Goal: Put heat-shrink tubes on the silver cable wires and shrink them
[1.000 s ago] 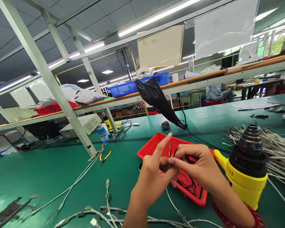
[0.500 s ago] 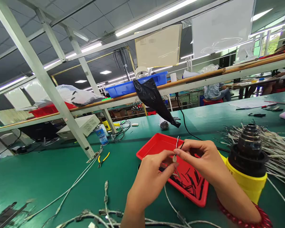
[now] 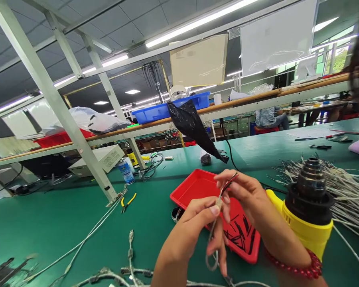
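Note:
Between the thumb and index finger of my left hand (image 3: 194,225) is a grey cable (image 3: 218,202) near its end, its other fingers spread below with a loop of the cable hanging by them. Thin dark, red and white wires (image 3: 228,183) stick up from the cable end. My right hand (image 3: 242,195) is beside these wires with its fingers partly spread; whether it touches them is hard to tell. Both hands are over a red tray (image 3: 194,181) that holds several short black tubes (image 3: 241,235).
A yellow heat gun (image 3: 309,215) stands nozzle up at the right, before a pile of grey cables (image 3: 344,195). Yellow-handled pliers (image 3: 128,202), a blue spray can (image 3: 126,171) and more cables lie left. A black bag (image 3: 194,127) hangs from the shelf.
My right fingers have opened from their pinch at the wires. The cable end is tilted more to the right, and my left hand's lower fingers have stretched downward.

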{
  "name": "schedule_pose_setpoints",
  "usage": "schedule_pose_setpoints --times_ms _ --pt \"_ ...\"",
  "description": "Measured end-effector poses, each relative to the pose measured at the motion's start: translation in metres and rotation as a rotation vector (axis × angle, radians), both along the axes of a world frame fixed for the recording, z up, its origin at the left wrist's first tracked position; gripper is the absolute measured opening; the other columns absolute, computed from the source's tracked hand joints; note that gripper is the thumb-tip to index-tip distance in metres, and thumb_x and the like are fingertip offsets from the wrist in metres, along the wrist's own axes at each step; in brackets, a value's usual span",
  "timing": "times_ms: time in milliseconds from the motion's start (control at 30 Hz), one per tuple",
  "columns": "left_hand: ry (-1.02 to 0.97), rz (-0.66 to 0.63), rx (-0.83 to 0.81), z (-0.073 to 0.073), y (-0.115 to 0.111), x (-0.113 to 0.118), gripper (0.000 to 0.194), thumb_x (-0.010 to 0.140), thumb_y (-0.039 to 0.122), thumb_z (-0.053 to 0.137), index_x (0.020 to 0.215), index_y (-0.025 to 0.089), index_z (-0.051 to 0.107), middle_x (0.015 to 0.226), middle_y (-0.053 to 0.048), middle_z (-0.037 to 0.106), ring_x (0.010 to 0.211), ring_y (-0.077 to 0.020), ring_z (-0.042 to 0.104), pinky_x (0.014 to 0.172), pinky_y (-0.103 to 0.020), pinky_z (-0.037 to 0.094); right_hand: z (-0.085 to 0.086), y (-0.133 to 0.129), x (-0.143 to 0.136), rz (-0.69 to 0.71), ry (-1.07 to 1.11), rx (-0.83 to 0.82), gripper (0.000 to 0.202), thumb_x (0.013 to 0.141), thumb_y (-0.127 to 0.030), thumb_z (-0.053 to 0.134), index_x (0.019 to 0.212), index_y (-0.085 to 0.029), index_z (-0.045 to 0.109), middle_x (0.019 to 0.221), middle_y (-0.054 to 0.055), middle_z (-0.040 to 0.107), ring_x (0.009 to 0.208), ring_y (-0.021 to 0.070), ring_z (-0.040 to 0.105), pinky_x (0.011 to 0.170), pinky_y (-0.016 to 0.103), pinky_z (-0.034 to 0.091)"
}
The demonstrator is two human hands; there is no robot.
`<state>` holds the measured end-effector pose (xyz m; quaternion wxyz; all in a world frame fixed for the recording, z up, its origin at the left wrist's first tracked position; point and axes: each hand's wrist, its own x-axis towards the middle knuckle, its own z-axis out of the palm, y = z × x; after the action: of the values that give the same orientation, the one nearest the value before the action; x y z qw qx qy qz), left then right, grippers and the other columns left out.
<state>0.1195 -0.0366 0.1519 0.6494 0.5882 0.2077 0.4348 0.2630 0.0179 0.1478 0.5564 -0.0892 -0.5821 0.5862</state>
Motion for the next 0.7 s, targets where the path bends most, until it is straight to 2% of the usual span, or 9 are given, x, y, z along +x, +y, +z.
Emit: schedule_pose_setpoints --times_ms 67,133,267,367,433,500,633,700 --pt "-0.033 -0.015 -0.031 -0.002 0.002 0.0 0.024 0.092 0.03 0.042 0.08 0.013 0.053 0.035 0.008 0.041 0.03 -0.0106 0.052 0.044 -0.017 0.04 -0.002 -0.001 -0.004 -0.001 -0.031 0.015 0.021 0.082 -0.039 0.063 0.076 -0.019 0.066 0.062 -0.001 0.054 0.051 0.0098 0.048 0.054 0.023 0.042" --pt "-0.058 -0.044 -0.048 -0.002 0.004 0.0 0.024 0.091 0.03 0.043 0.081 0.012 0.054 0.034 0.009 0.038 0.028 -0.0101 0.051 0.045 -0.017 0.041 -0.004 -0.002 -0.009 0.004 0.002 -0.055 0.028 0.081 -0.041 0.063 0.066 -0.017 0.062 0.056 -0.001 0.051 0.05 0.0101 0.047 0.053 0.023 0.04" --pt "-0.137 -0.144 -0.064 -0.001 0.006 -0.001 0.024 0.091 0.027 0.041 0.082 0.011 0.057 0.031 0.01 0.032 0.026 -0.0099 0.048 0.048 -0.018 0.044 -0.004 -0.007 -0.017 0.021 0.136 -0.158 0.019 0.077 -0.04 0.068 0.079 -0.021 0.068 0.056 -0.003 0.052 0.052 0.0093 0.047 0.054 0.02 0.04" --pt "-0.321 -0.323 -0.128 -0.005 0.01 -0.001 0.027 0.09 0.023 0.036 0.082 0.011 0.058 0.028 0.012 0.025 0.019 -0.0085 0.038 0.047 -0.018 0.044 -0.001 -0.012 -0.019 0.04 0.202 -0.079 0.016 0.075 -0.037 0.07 0.076 -0.021 0.07 0.061 -0.002 0.054 0.052 0.0093 0.048 0.053 0.021 0.041" --pt "-0.442 -0.454 -0.177 -0.01 0.014 -0.001 0.029 0.089 0.022 0.034 0.081 0.011 0.059 0.027 0.014 0.022 0.013 -0.0075 0.03 0.04 -0.017 0.04 0.0 -0.015 -0.019 0.013 0.201 -0.02 0.016 0.071 -0.035 0.074 0.069 -0.02 0.067 0.064 -0.001 0.056 0.053 0.0095 0.049 0.052 0.022 0.042" --pt "-0.516 -0.537 -0.188 -0.015 0.019 0.001 0.03 0.09 0.023 0.033 0.081 0.012 0.058 0.027 0.014 0.023 0.01 -0.0069 0.025 0.034 -0.017 0.034 0.001 -0.017 -0.02 -0.039 0.188 -0.04 0.019 0.072 -0.033 0.074 0.065 -0.019 0.063 0.061 -0.002 0.054 0.052 0.0086 0.047 0.051 0.02 0.04" --pt "-0.59 -0.535 -0.167 -0.021 0.026 0.004 0.03 0.094 0.025 0.03 0.083 0.013 0.056 0.027 0.015 0.025 0.009 -0.0063 0.021 0.031 -0.017 0.029 0.001 -0.017 -0.025 -0.058 0.181 -0.267 0.024 0.074 -0.036 0.07 0.067 -0.018 0.056 0.058 -0.003 0.05 0.052 0.0088 0.047 0.052 0.02 0.041" --pt "-0.589 -0.5 -0.174 -0.022 0.026 0.006 0.03 0.095 0.024 0.028 0.084 0.015 0.054 0.028 0.015 0.027 0.01 -0.0068 0.022 0.032 -0.018 0.03 0.0 -0.016 -0.025 -0.124 0.166 -0.288 0.025 0.073 -0.038 0.069 0.069 -0.018 0.054 0.057 -0.003 0.051 0.053 0.01 0.049 0.054 0.021 0.043"
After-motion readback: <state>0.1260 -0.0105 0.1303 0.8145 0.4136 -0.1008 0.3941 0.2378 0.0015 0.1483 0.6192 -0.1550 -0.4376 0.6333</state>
